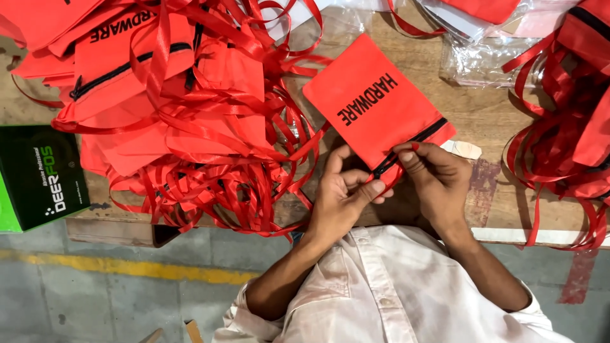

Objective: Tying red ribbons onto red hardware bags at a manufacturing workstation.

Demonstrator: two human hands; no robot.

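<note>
A red fabric pouch with black lettering and a black zipper lies tilted on the wooden table, just beyond my white shirt. My left hand grips the pouch's near corner, thumb pressed along the edge. My right hand pinches the same pouch at the zipper line, fingertips on the black zipper. Both hands meet at the pouch's near end.
A large heap of matching red pouches and tangled red ribbons fills the left. More ribbons and pouches lie right. Clear plastic bags sit at the back. A green-and-black box rests at the table's left edge.
</note>
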